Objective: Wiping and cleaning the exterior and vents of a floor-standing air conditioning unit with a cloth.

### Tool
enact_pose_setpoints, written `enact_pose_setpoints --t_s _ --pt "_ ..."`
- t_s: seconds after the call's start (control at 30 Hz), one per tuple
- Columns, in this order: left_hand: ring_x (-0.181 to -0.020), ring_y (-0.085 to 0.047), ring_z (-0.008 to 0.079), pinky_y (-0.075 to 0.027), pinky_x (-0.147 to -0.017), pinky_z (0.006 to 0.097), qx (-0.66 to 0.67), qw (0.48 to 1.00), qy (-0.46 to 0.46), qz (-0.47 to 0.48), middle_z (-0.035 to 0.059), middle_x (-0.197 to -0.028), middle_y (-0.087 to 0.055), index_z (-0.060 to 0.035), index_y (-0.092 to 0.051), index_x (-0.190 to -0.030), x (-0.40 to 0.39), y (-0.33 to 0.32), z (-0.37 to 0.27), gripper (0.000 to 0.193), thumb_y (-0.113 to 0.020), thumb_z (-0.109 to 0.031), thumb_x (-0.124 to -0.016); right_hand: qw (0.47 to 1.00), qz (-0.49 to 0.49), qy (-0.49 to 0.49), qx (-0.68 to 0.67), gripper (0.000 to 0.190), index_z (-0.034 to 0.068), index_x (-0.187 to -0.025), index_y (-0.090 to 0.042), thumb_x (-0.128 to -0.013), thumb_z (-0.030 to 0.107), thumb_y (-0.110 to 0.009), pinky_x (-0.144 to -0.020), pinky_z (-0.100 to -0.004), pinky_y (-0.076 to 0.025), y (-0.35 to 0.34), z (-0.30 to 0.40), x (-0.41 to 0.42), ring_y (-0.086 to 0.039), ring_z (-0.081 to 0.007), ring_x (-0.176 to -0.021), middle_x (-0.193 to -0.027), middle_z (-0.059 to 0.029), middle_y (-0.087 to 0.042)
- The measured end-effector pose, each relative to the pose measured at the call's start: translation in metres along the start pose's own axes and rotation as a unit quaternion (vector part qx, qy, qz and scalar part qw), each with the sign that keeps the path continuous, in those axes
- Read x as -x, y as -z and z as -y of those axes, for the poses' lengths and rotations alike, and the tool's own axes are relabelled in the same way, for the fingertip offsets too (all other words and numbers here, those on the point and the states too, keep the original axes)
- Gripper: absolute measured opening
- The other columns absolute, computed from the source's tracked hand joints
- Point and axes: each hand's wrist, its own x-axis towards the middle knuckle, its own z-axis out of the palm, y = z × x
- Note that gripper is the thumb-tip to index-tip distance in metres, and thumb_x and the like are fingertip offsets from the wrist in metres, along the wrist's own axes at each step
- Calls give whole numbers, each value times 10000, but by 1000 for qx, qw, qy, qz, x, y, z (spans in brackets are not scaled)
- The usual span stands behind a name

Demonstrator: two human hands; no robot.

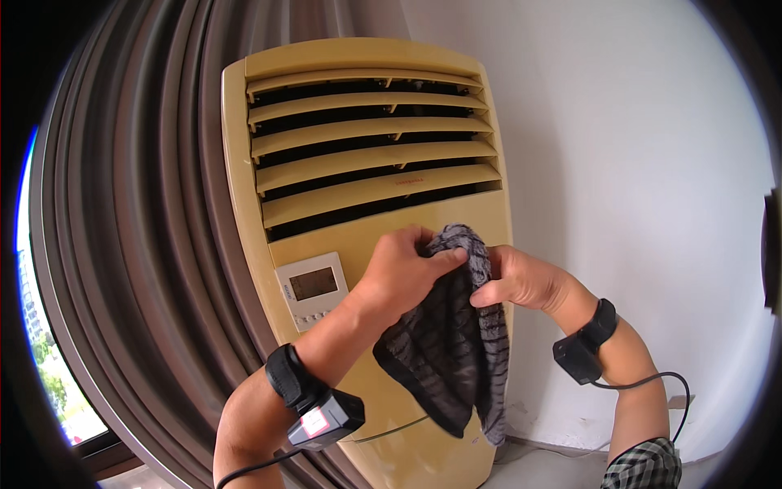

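Note:
A grey, dark-striped cloth [452, 342] hangs in folds between my hands. My left hand [412, 266] pinches its upper edge, thumb on top. At its right edge, my right hand [519, 278] grips the fabric between thumb and fingers. Behind the cloth stands a yellowish floor-standing air conditioner [391, 226], with horizontal louvers [376, 153] across its upper part and dark gaps between them. A white control panel [311, 290] with a dark display sits left of my left hand. The cloth covers part of the lower front.
Brown curtains [146, 214] hang close along the unit's left side, with a window [58, 379] at the far left. A white wall [629, 183] rises to the right. Each wrist wears a strapped black device with a cable. A thin cable lies on the floor at lower right.

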Motion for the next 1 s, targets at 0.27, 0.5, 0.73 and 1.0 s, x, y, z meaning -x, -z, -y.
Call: enact_pose_setpoints --t_s 0.27,0.5,0.73,1.0 --pt "-738 -575 264 -451 -666 305 -236 936 -209 -157 168 -785 -589 26 -551 -891 -26 -20 -30 334 -696 -117 -627 756 -431 209 446 100 26 -801 -541 -707 63 -533 -552 -319 -427 5 -14 -5 -534 -232 -611 -667 -124 -534" --pt "-749 -568 322 -459 -666 323 -184 933 -293 -96 174 -800 -569 11 -526 -852 -12 -68 -23 236 -648 -63 -663 868 -414 258 -96 162 55 -846 -537 -784 201 -568 -507 -272 -415 14 -57 -20 -512 -119 -638 -726 11 -527" --pt "-872 -508 274 -440 -743 344 -323 823 -448 -133 112 -926 -535 -38 -569 -932 -1 51 8 287 -657 -76 -662 914 -223 193 -279 443 64 -1188 -390 -852 351 -431 -823 -302 -422 -62 39 -54 -449 -148 -1026 -1131 -61 -468" --pt "-1069 -375 298 -324 -866 427 -553 653 -289 -430 75 -1162 -438 -108 -585 -999 -32 189 -3 300 -608 -116 -700 615 -334 565 436 181 21 -811 -580 -751 188 -543 -707 -390 -436 -40 64 -231 -549 -308 -783 -811 -162 -578"
